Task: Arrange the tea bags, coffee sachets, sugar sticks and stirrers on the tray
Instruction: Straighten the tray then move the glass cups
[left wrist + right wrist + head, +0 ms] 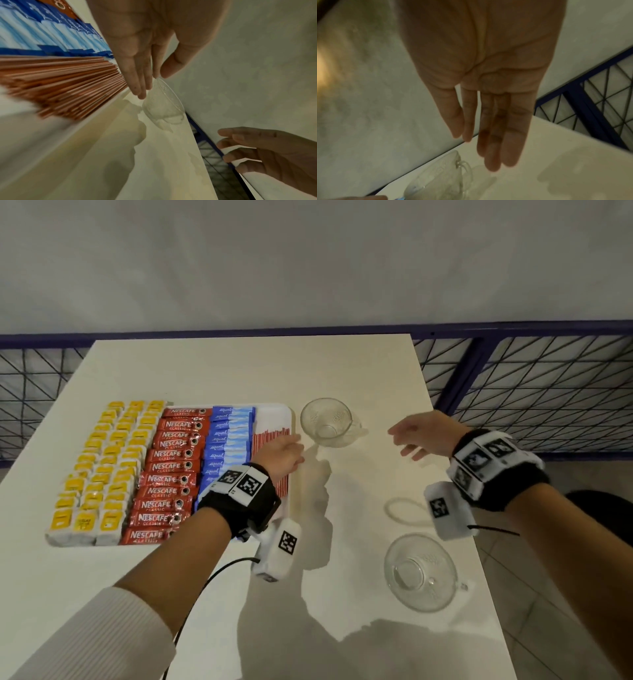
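Observation:
A white tray (pixel 287 419) on the left of the table holds yellow tea bags (pixel 99 470), red Nescafe coffee sachets (pixel 171 467), blue sugar sticks (pixel 226 440) and red-and-white stirrers (pixel 270 438) in columns. My left hand (pixel 286 451) hovers over the tray's right edge beside the stirrers (pixel 65 86), fingers straight and empty, tips close to a glass cup (pixel 163 106). My right hand (pixel 416 436) floats above the table right of that cup (pixel 327 421), palm open, fingers (pixel 496 142) straight, holding nothing.
A second glass cup (pixel 419 571) stands near the table's front right corner, under my right wrist. The table's right edge (pixel 445 460) borders a blue metal grid fence (pixel 534 392). Bare tabletop lies between the two cups and behind the tray.

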`<move>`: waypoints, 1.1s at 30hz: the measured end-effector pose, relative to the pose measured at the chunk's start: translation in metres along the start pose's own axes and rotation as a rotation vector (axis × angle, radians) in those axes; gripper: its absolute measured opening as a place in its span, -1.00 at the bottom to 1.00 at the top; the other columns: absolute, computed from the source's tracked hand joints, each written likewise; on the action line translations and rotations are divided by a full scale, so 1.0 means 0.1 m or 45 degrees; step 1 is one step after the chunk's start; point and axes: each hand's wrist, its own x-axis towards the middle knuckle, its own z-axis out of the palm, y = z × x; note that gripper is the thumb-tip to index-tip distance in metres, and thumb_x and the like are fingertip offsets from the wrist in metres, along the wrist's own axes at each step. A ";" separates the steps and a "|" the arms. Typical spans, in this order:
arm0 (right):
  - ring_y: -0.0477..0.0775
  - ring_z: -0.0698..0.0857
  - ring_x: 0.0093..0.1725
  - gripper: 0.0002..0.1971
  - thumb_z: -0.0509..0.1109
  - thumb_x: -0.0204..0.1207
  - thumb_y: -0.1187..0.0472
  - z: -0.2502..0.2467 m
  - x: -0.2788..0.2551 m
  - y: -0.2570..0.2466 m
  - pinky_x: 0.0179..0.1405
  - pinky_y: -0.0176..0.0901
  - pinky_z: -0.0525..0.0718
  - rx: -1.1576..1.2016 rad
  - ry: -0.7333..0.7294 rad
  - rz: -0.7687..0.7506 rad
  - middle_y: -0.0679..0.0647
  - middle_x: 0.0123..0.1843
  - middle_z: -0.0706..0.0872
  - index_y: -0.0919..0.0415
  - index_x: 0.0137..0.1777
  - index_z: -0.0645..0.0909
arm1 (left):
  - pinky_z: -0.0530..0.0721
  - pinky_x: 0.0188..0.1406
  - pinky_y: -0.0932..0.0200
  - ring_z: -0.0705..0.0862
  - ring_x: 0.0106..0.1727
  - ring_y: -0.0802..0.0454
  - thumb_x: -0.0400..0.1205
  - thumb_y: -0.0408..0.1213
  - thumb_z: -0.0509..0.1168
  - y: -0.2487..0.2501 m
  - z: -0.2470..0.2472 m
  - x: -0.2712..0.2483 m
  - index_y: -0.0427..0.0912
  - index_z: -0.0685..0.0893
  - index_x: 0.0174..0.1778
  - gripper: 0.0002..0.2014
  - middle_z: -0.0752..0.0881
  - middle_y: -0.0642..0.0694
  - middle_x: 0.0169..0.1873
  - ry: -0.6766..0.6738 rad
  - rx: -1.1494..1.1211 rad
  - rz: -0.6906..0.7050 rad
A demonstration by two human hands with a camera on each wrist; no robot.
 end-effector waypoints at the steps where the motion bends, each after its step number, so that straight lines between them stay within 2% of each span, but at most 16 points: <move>1: 0.04 0.68 -0.17 -0.80 0.26 0.58 0.38 -0.03 -0.16 0.13 -0.24 -0.23 0.67 -0.053 -0.038 0.014 0.07 -0.08 0.65 0.22 0.14 0.62 | 0.56 0.00 0.24 0.61 -0.05 0.00 0.69 -0.49 0.07 -0.06 0.02 -0.13 -0.34 0.42 0.44 -0.63 0.59 -0.24 0.23 -0.073 0.086 -0.014; 3: -0.06 0.68 -0.25 -0.76 0.23 0.58 0.42 -0.05 -0.46 0.42 -0.42 -0.39 0.64 -0.190 -0.147 0.065 0.00 -0.13 0.64 0.22 0.16 0.61 | 0.55 -0.15 0.29 0.61 -0.17 0.07 0.68 -0.49 0.08 -0.19 0.12 -0.39 -0.30 0.52 0.33 -0.69 0.63 -0.11 -0.02 -0.270 0.220 -0.091; 5: -0.15 0.63 -0.37 -0.68 0.19 0.55 0.49 -0.01 -0.70 0.70 -0.60 -0.49 0.54 -0.316 -0.233 0.157 0.05 -0.04 0.66 0.25 0.21 0.62 | 0.58 -0.18 0.28 0.62 -0.20 0.08 0.68 -0.47 0.10 -0.33 0.24 -0.60 -0.22 0.57 0.23 -0.74 0.63 -0.06 -0.08 -0.440 0.347 -0.166; 7: -0.07 0.60 -0.30 -0.62 0.18 0.52 0.53 0.06 -0.92 0.89 -0.64 -0.52 0.52 -0.375 -0.268 0.248 0.14 0.13 0.64 0.26 0.24 0.61 | 0.61 -0.14 0.26 0.63 -0.20 0.07 0.68 -0.44 0.12 -0.45 0.36 -0.77 -0.25 0.56 0.26 -0.74 0.63 -0.07 -0.04 -0.517 0.419 -0.217; 9: 0.00 0.58 -0.26 -0.59 0.21 0.50 0.57 0.15 -1.12 1.01 -0.63 -0.45 0.59 -0.258 -0.341 0.306 0.16 0.16 0.58 0.31 0.30 0.57 | 0.64 -0.15 0.27 0.65 -0.18 0.07 0.70 -0.32 0.14 -0.52 0.45 -0.90 -0.28 0.51 0.35 -0.70 0.61 -0.11 0.08 -0.551 0.435 -0.243; 11: -0.06 0.64 -0.40 -0.58 0.27 0.47 0.61 0.26 -1.28 1.10 -0.60 -0.41 0.63 -0.146 -0.421 0.304 0.15 0.12 0.55 0.34 0.31 0.54 | 0.68 -0.16 0.23 0.68 -0.14 0.03 0.70 -0.22 0.16 -0.59 0.53 -1.02 -0.25 0.48 0.39 -0.64 0.58 -0.11 0.20 -0.578 0.330 -0.270; 12: -0.14 0.65 -0.50 -0.60 0.31 0.44 0.61 0.32 -1.34 1.13 -0.57 -0.42 0.63 -0.147 -0.424 0.290 0.09 0.05 0.56 0.32 0.25 0.56 | 0.70 -0.17 0.21 0.70 -0.12 0.00 0.70 -0.18 0.17 -0.63 0.56 -1.08 -0.21 0.46 0.41 -0.63 0.56 -0.09 0.27 -0.588 0.253 -0.289; 14: -0.20 0.65 -0.58 -0.77 0.41 0.40 0.55 0.45 -1.38 1.18 -0.52 -0.49 0.61 -0.147 -0.326 0.242 -0.04 -0.19 0.64 0.27 -0.03 0.61 | 0.75 -0.23 0.20 0.72 -0.08 -0.03 0.69 -0.13 0.18 -0.68 0.63 -1.16 -0.14 0.43 0.45 -0.59 0.50 -0.08 0.39 -0.586 0.143 -0.302; 16: -0.20 0.63 -0.52 -0.78 0.47 0.37 0.48 0.52 -1.36 1.18 -0.51 -0.60 0.51 -0.167 -0.156 0.161 -0.14 -0.49 0.65 0.16 -0.33 0.58 | 0.77 -0.24 0.19 0.73 -0.09 -0.05 0.68 -0.11 0.19 -0.71 0.66 -1.19 -0.11 0.43 0.45 -0.59 0.49 -0.08 0.42 -0.582 0.065 -0.292; 18: -0.17 0.59 -0.44 -0.72 0.49 0.34 0.44 0.57 -1.32 1.12 -0.51 -0.64 0.45 -0.142 -0.057 0.124 -0.13 -0.51 0.62 0.09 -0.43 0.56 | 0.78 -0.18 0.13 0.74 -0.07 -0.10 0.67 -0.11 0.21 -0.70 0.65 -1.20 -0.16 0.47 0.41 -0.60 0.50 -0.06 0.39 -0.581 -0.019 -0.297; 22: -0.11 0.67 -0.34 -0.73 0.50 0.34 0.39 0.70 -1.19 0.91 -0.24 -0.51 0.62 -0.047 -0.027 0.117 0.00 -0.40 0.66 0.05 -0.44 0.58 | 0.77 -0.40 0.18 0.71 -0.13 -0.13 0.65 -0.15 0.24 -0.63 0.47 -1.12 -0.30 0.52 0.32 -0.61 0.53 -0.09 0.31 -0.462 -0.164 -0.312; 24: 0.14 0.74 -0.10 -0.75 0.47 0.35 0.39 0.78 -1.06 0.79 0.12 -0.15 0.70 0.027 -0.012 0.119 0.10 -0.31 0.70 0.06 -0.42 0.58 | 0.77 -0.41 0.19 0.71 -0.17 -0.13 0.66 -0.15 0.22 -0.58 0.34 -1.04 -0.25 0.52 0.27 -0.68 0.56 -0.09 0.26 -0.396 -0.193 -0.312; 25: 0.21 0.74 -0.02 -0.76 0.46 0.37 0.40 0.81 -1.01 0.71 0.19 0.00 0.68 0.081 -0.004 0.117 0.13 -0.27 0.71 0.07 -0.40 0.58 | 0.77 -0.40 0.20 0.71 -0.18 -0.13 0.67 -0.16 0.21 -0.55 0.28 -1.00 -0.22 0.51 0.25 -0.71 0.57 -0.09 0.23 -0.366 -0.213 -0.311; 28: 0.23 0.72 -0.01 -0.75 0.42 0.40 0.44 0.88 -0.82 0.51 0.21 0.12 0.66 0.170 0.024 0.137 0.20 -0.18 0.70 0.10 -0.36 0.57 | 0.76 -0.42 0.21 0.72 -0.24 -0.13 0.67 -0.17 0.21 -0.45 0.14 -0.88 -0.19 0.49 0.23 -0.73 0.60 -0.13 0.20 -0.299 -0.248 -0.297; 31: 0.20 0.68 -0.01 -0.77 0.39 0.45 0.44 0.93 -0.61 0.37 0.22 0.08 0.66 0.269 0.039 0.170 0.17 -0.20 0.68 0.12 -0.34 0.57 | 0.74 -0.43 0.22 0.75 -0.45 -0.02 0.68 -0.17 0.20 -0.34 0.04 -0.78 -0.20 0.49 0.20 -0.76 0.59 -0.12 0.16 -0.254 -0.244 -0.277; 33: 0.18 0.67 0.01 -0.90 0.35 0.50 0.40 0.95 -0.54 0.27 0.26 0.07 0.64 0.232 0.028 0.156 0.19 -0.13 0.68 0.22 -0.18 0.65 | 0.73 -0.46 0.23 0.74 -0.47 -0.03 0.68 -0.19 0.21 -0.28 -0.02 -0.70 -0.21 0.50 0.24 -0.74 0.59 -0.12 0.15 -0.223 -0.250 -0.268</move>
